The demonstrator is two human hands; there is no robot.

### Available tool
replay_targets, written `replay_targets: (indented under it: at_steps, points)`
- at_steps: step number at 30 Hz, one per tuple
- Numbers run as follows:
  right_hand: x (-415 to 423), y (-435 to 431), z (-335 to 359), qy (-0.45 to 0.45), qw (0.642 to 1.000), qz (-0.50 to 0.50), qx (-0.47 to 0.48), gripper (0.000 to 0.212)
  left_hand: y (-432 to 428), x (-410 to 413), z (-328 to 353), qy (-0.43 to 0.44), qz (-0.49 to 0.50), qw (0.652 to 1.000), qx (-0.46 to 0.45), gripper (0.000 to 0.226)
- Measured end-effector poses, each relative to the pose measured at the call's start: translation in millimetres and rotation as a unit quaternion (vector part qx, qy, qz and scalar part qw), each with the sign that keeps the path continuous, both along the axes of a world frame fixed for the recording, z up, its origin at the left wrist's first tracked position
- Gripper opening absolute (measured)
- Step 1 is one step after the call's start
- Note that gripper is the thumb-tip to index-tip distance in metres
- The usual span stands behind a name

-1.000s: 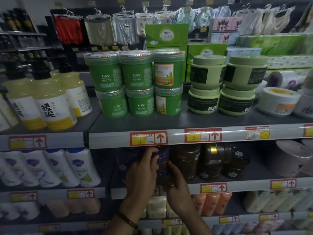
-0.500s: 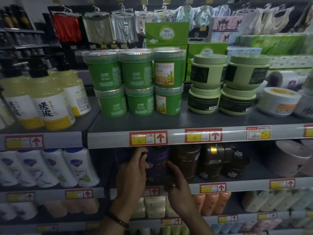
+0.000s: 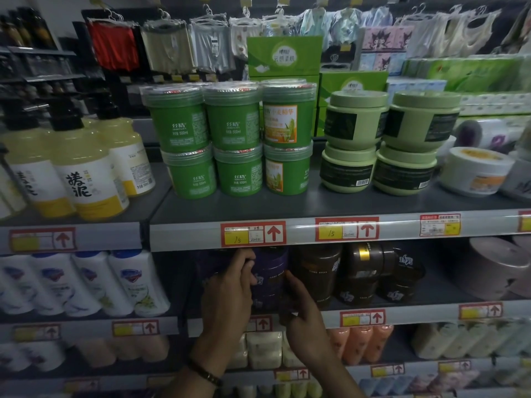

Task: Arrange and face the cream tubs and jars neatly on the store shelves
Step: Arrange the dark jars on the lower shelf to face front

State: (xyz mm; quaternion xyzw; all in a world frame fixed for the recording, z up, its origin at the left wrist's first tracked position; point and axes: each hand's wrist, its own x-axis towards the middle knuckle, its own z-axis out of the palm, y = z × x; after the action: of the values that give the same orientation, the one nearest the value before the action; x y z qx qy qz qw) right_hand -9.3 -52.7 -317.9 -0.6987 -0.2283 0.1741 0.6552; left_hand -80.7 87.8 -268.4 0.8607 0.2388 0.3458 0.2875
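Here the left hand (image 3: pixel 228 285) has its grip clamped on the purple jars (image 3: pixel 273 268), fingers curled round their front-left face, on the middle shelf (image 3: pixel 416 313) just under the price rail of the shelf above. The right hand (image 3: pixel 306 320) lays its thumb against the jars' right side. Its fingers curl low by the shelf edge, and I cannot tell whether that grip closes on a jar or merely props it. The purple jars look stacked (the dim light blurs the seam between them) and stand just beside the brown jars (image 3: pixel 316 274). The step in hand seems to be squaring them and turning them label-out. Twisting only the upper jar could slide it off the lower one and over the shelf lip. A sideways shove could knock the brown jars askew, and a lift could strike the rail overhead. The green tubs (image 3: pixel 230 139) above show mixed faces, so work likely remains.
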Motion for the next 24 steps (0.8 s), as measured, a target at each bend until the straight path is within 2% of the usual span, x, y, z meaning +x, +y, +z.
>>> replay_targets:
  at_steps: [9,13,17,21,24]
  points:
    - [-3.3,6.0,-1.4,-0.028,1.000,-0.008,0.010,0.081,-3.9,-0.5,-2.2,-0.012,-0.004,1.000,-0.017,0.023]
    - [-0.4,8.9,-6.4,-0.023,0.999,-0.021,0.012,0.080,-9.9,-2.9,-11.3,-0.064,0.010,0.995,-0.077,0.026]
    - [3.8,14.3,-14.3,-0.017,1.000,-0.015,0.022,0.080,-30.8,-9.2,-42.1,-0.108,0.038,0.980,-0.164,0.052]
    - [10.5,19.1,-18.3,-0.013,1.000,-0.016,0.020,0.080,-47.7,-13.5,-70.7,-0.051,0.052,0.968,-0.240,0.075]
    - [13.1,21.3,-16.6,-0.004,1.000,-0.004,0.009,0.078,-51.6,-13.8,-78.9,-0.020,0.033,0.965,-0.261,0.079]
